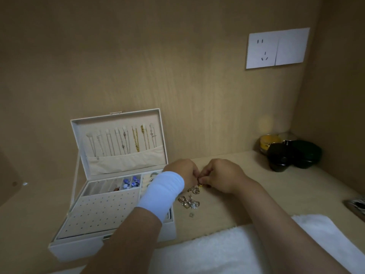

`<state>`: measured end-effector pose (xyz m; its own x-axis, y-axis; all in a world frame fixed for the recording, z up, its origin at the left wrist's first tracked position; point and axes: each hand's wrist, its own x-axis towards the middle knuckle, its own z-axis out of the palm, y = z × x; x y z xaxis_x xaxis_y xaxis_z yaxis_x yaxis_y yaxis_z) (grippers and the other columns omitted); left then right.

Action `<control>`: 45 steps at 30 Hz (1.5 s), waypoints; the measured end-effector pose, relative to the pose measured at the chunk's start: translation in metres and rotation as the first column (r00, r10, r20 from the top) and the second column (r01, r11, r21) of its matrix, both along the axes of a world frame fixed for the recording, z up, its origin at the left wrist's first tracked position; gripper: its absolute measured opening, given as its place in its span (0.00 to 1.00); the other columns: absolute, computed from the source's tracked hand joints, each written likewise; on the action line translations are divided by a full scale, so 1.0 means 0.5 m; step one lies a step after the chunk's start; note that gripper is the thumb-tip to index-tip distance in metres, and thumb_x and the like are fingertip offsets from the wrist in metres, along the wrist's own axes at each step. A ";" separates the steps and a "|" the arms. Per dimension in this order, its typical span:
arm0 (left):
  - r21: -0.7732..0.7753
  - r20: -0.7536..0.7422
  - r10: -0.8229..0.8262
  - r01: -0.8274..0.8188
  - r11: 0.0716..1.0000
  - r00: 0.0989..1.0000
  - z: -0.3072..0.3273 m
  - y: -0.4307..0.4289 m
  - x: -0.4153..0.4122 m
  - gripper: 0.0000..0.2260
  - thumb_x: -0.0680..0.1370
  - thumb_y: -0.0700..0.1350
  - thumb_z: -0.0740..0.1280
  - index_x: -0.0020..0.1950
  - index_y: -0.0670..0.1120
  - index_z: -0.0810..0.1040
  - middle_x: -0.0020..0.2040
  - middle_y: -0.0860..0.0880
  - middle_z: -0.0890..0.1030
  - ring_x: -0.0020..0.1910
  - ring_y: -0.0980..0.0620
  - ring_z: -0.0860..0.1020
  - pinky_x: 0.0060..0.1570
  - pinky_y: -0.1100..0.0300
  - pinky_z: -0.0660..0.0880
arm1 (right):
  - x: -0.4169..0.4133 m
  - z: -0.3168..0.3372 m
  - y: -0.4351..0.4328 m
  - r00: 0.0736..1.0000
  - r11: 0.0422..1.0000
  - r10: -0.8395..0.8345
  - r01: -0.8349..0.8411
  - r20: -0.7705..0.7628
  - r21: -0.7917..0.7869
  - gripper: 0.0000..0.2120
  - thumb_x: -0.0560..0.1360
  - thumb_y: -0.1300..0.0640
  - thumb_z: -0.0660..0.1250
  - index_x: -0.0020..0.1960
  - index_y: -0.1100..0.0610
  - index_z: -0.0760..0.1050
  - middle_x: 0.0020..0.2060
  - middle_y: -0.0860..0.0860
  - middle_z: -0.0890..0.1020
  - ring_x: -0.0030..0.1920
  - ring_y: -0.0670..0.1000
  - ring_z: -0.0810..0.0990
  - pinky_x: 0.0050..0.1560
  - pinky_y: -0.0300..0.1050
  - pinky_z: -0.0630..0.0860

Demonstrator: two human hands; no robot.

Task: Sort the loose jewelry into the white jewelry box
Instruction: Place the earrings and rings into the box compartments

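Observation:
The white jewelry box (65, 248) stands open at the left, with several chains hanging in its lid (118, 141) and blue beads (130, 181) in one small compartment. A small pile of loose jewelry (189, 202) lies on the wooden surface just right of the box. My left hand (181, 173), with a white band round the wrist, and my right hand (219, 175) meet above the pile. Both pinch one small gold piece (199, 184) between their fingertips.
Dark green and black jars and a yellow tin (286, 153) stand in the back right corner. A white towel (227, 248) covers the front edge. A wall socket (276, 48) is on the back panel. A dark object (355, 204) lies at the right edge.

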<state>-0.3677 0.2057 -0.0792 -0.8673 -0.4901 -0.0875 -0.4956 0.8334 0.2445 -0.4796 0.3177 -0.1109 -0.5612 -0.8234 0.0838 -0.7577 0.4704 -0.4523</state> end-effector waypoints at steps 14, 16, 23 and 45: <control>0.183 -0.479 0.027 0.069 0.981 0.877 0.041 -0.033 0.082 0.06 0.73 0.50 0.72 0.49 0.58 0.82 0.44 0.58 0.81 0.46 0.59 0.78 0.52 0.58 0.75 | 0.062 0.049 -0.001 0.734 0.869 0.314 0.033 0.602 -0.494 0.10 0.80 0.51 0.67 0.46 0.55 0.85 0.38 0.51 0.86 0.25 0.46 0.66 0.27 0.38 0.63; 0.203 -0.533 0.051 0.069 0.977 0.845 0.058 -0.044 0.110 0.05 0.73 0.50 0.73 0.47 0.57 0.81 0.44 0.58 0.81 0.41 0.61 0.77 0.47 0.61 0.74 | 0.088 0.064 -0.006 0.723 0.868 0.342 0.001 0.601 -0.496 0.08 0.79 0.52 0.68 0.49 0.55 0.85 0.41 0.52 0.87 0.26 0.46 0.68 0.27 0.37 0.66; 0.314 -0.656 0.172 0.057 0.948 0.735 0.121 -0.106 0.237 0.07 0.71 0.44 0.76 0.45 0.53 0.82 0.43 0.54 0.82 0.37 0.56 0.75 0.51 0.53 0.78 | 0.165 0.106 -0.063 0.708 0.833 0.401 -0.017 0.581 -0.554 0.08 0.80 0.58 0.67 0.53 0.58 0.84 0.40 0.50 0.85 0.27 0.46 0.70 0.24 0.35 0.66; 0.055 -0.393 0.283 -0.285 0.957 0.875 0.006 -0.200 0.374 0.08 0.73 0.57 0.70 0.43 0.54 0.81 0.42 0.56 0.81 0.44 0.56 0.78 0.47 0.58 0.77 | 0.279 0.097 -0.324 0.931 0.937 0.349 -0.342 0.112 -0.074 0.04 0.73 0.56 0.73 0.40 0.51 0.85 0.39 0.45 0.86 0.44 0.43 0.83 0.53 0.47 0.81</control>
